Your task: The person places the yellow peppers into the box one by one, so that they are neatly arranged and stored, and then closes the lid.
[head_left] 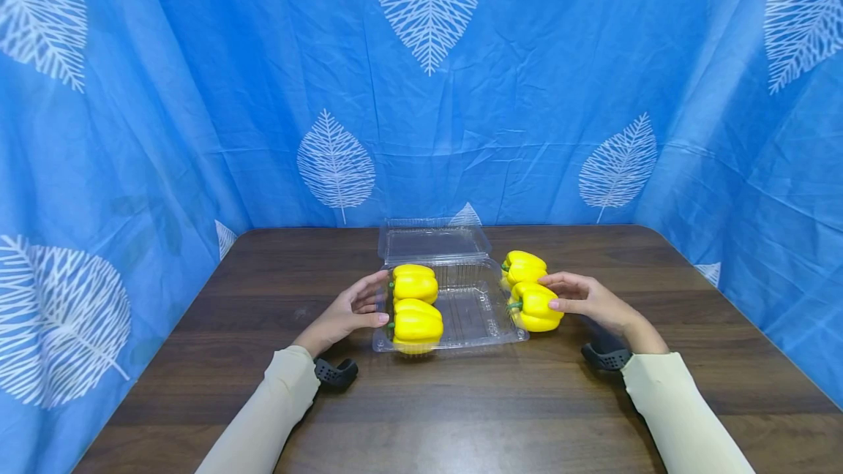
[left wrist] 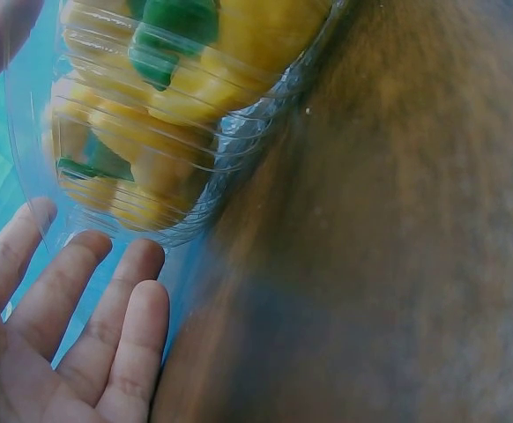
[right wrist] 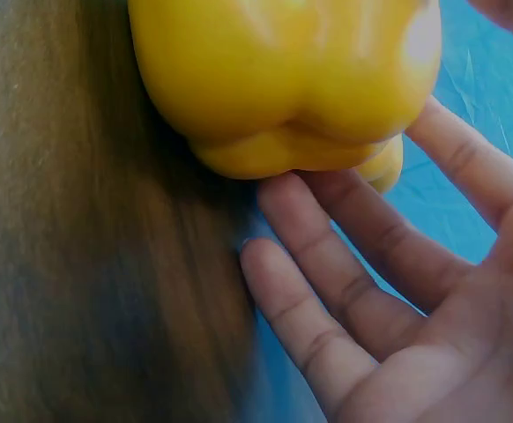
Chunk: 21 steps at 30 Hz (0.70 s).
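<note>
A clear plastic clamshell box [head_left: 467,306] lies with its lid folded back on the table. Two yellow bell peppers, a nearer one [head_left: 418,322] and a farther one [head_left: 415,284], sit in its left half, green stems facing left. My left hand [head_left: 345,317] is at the box's left side, fingers extended and fingertips right at the clear wall [left wrist: 151,225]. To the right of the box are two more yellow peppers, a front one [head_left: 535,307] and a back one [head_left: 523,268]. My right hand [head_left: 596,303] has its relaxed fingers [right wrist: 305,220] against the front pepper's right side.
The transparent lid [head_left: 435,242] lies toward the back of the dark wooden table [head_left: 454,408]. A blue curtain [head_left: 514,108] with white leaf prints hangs behind the table and along both sides. Black bands circle both wrists, below pale sleeves.
</note>
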Available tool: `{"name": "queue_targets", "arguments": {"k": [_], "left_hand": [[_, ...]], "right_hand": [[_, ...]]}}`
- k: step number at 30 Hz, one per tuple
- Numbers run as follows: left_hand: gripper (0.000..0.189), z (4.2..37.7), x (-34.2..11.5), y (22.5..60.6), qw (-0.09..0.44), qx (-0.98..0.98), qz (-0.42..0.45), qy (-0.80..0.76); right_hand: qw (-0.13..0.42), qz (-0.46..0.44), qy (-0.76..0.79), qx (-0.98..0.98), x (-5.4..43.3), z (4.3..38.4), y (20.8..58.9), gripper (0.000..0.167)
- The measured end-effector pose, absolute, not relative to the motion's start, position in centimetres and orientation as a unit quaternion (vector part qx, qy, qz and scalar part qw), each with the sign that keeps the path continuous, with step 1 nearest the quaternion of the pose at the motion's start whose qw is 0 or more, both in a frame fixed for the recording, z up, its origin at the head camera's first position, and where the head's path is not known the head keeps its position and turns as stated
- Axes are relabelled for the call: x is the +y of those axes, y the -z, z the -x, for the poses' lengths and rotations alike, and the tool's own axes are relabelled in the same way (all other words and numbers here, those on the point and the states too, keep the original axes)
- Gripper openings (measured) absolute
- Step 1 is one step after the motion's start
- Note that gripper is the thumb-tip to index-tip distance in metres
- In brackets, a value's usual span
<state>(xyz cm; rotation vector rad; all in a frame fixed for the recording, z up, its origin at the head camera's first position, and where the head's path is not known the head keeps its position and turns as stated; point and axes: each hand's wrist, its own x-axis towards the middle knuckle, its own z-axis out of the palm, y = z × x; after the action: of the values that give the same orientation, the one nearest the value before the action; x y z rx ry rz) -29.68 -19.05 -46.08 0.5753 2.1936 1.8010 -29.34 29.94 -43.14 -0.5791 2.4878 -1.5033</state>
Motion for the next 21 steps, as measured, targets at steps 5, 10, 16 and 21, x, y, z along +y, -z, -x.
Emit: {"name": "queue_targets", "arguments": {"k": [5, 10, 16, 21], "left_hand": [[0.089, 29.64, -19.03, 46.00, 0.123, 0.752, -0.198, -0.616], [0.088, 29.60, -19.08, 45.98, 0.125, 0.752, -0.198, -0.616], [0.088, 29.66, -19.10, 46.06, 0.125, 0.751, -0.200, -0.616], [0.088, 29.57, -19.05, 45.92, 0.126, 0.750, -0.200, -0.617]], "right_hand": [[0.102, 0.215, 0.503, 0.831, 29.99, 29.39, 43.34, 0.064], [0.112, 0.234, 0.505, 0.823, 29.85, 29.52, 43.58, 0.068], [0.118, 0.243, 0.499, 0.823, 29.80, 29.61, 43.71, 0.074], [0.114, 0.249, 0.496, 0.824, 29.79, 29.73, 43.77, 0.076]]}}
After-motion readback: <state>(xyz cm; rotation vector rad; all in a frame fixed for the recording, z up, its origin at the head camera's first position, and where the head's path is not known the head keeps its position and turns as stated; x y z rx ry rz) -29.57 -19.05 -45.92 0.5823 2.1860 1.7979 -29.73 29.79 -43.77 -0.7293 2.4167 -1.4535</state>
